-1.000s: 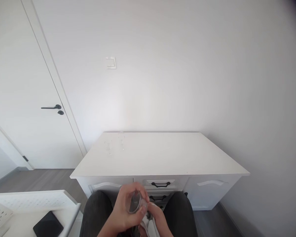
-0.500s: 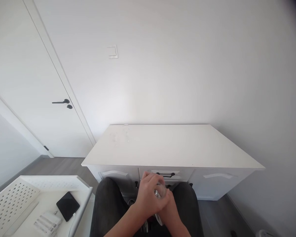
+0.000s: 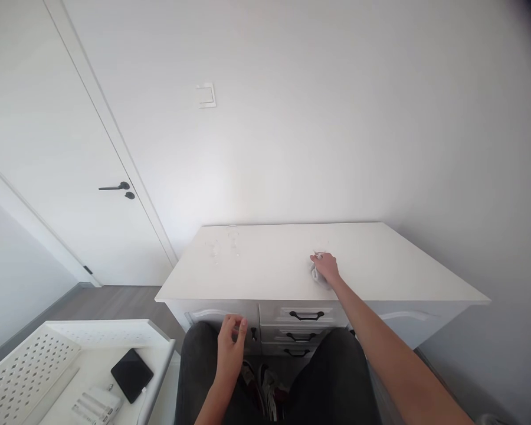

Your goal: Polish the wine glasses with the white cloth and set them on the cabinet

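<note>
A: Right hand (image 3: 326, 267)?
B: Reached out over the white, flat-topped cabinet (image 3: 269, 277), right of middle. Fingers clenched on a crumpled, grey-white cloth (image 3: 315, 275) with soft, uneven folds. Cloth sat at the cabinet top, bunched on the near left side of the fist. Couldn't tell how much of it touched the surface.
A: Anything else in that grip?
B: A small clear glint (image 3: 319, 255) at the fingertips. Too faint to identify.
A: Left hand (image 3: 232, 342)?
B: Released. Fingers loosely curled, thumb apart, hanging near the left knee, just short of the cabinet front.
A: Glassware?
B: Two transparent, round-rimmed drinking glasses: left glass (image 3: 213, 250) and right glass (image 3: 233, 237), near each other at the far left of the top, well apart from the cloth. Thin outlines, washed out against the smooth white.
A: Cabinet front?
B: Raised-moulding panels, stacked middle drawers with curved black handles (image 3: 307, 316).
A: Near left?
B: White tray (image 3: 161, 360), slanted rim, left wall perforated with diamond-like holes. In it, a flat, black, square-looking slab (image 3: 131, 375) with a smooth face, and a blocky, glossy white object (image 3: 97, 405) nearer and to its left.
</note>
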A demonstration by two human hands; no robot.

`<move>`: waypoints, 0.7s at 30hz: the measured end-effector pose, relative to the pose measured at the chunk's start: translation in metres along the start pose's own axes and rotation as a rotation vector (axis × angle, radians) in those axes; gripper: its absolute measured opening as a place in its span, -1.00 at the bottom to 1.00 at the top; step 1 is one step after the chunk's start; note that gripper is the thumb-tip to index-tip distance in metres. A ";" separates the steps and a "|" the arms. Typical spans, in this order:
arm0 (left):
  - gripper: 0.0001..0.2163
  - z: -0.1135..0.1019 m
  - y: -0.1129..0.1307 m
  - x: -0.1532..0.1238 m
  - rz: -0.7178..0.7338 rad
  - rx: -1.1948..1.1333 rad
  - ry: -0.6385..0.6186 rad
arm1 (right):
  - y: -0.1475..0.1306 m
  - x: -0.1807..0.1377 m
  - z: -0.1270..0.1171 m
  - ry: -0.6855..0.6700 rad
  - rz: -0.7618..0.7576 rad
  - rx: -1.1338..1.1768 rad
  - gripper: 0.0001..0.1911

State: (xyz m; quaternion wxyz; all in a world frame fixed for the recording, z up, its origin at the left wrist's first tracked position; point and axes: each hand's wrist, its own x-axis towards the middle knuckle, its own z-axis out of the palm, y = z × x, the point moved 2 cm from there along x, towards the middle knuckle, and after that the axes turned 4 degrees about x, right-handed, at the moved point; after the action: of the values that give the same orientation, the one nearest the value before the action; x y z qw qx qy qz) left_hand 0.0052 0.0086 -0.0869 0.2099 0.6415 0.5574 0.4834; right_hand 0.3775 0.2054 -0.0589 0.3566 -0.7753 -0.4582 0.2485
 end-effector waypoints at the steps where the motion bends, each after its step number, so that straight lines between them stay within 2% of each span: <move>1: -0.69 -0.005 -0.008 -0.001 -0.009 0.012 0.011 | 0.000 0.008 0.004 0.004 0.014 -0.020 -0.66; 3: -0.67 -0.014 -0.022 0.007 -0.025 0.044 0.039 | 0.001 0.020 0.012 0.011 0.032 -0.051 -0.66; 5: -0.67 -0.021 -0.033 0.031 -0.042 0.083 0.081 | 0.002 0.027 0.017 0.022 0.034 -0.078 -0.66; 9: -0.76 -0.027 -0.053 0.114 -0.117 0.166 0.228 | 0.005 0.019 0.024 0.103 -0.006 -0.140 -0.62; 11: -0.69 -0.028 -0.064 0.154 -0.183 0.206 0.317 | 0.009 0.002 0.029 0.168 -0.049 -0.177 -0.60; 13: -0.62 -0.024 -0.074 0.184 -0.247 0.225 0.351 | 0.016 -0.021 0.034 0.233 -0.102 -0.210 -0.58; 17: -0.62 -0.010 -0.085 0.211 -0.333 0.212 0.289 | 0.029 -0.058 0.042 0.300 -0.155 -0.218 -0.57; 21: -0.65 -0.005 -0.083 0.220 -0.345 0.162 0.221 | 0.028 -0.067 0.035 0.236 -0.175 -0.089 -0.67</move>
State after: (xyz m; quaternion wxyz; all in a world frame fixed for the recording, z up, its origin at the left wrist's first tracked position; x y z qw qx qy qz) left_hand -0.0608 0.2336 -0.0663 0.1749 0.4945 0.7154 0.4616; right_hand 0.3371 0.1476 -0.0985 0.3936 -0.7713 -0.4895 0.1029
